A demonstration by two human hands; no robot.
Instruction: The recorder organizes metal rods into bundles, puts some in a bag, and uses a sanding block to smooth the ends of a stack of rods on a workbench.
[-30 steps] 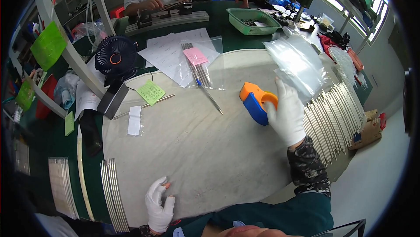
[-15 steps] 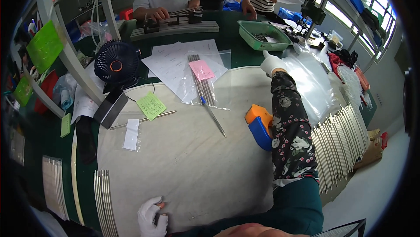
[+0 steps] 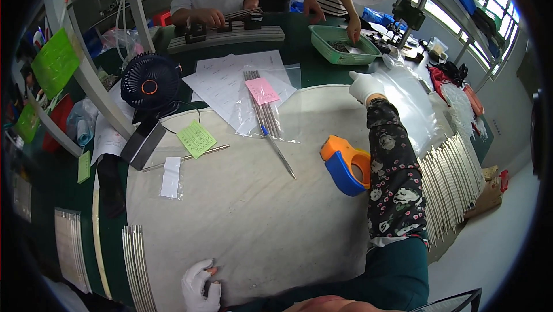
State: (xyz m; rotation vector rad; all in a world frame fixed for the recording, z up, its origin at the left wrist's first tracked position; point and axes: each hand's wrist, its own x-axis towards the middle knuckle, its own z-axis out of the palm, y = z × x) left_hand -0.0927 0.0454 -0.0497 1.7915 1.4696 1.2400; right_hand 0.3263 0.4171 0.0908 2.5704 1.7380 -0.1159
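My right hand [image 3: 367, 87], in a white glove, is stretched far out beside the left edge of a stack of clear plastic bags [image 3: 406, 101]. Its thumb side points up and left; the other fingers are too hidden to show whether they grip a bag. Near the front edge of the pale work surface [image 3: 271, 220], my left hand [image 3: 200, 286] rests in a white glove with bare fingertips. Its thumb and fingers are apart with nothing between them. A blue and orange tape dispenser [image 3: 344, 165] sits just left of my right forearm.
A bag of metal rods with a pink note [image 3: 262, 91] and a pen [image 3: 279, 153] lie mid-table. Rods are lined up right [image 3: 452, 185] and left [image 3: 137, 266]. A fan [image 3: 151, 81] stands left. A co-worker's hand [image 3: 353, 28] reaches into the green basket [image 3: 340, 53].
My right hand and forearm have shifted right and slightly nearer, baring more of the tape dispenser. A co-worker's hand has come into the green basket. My left hand has stayed put.
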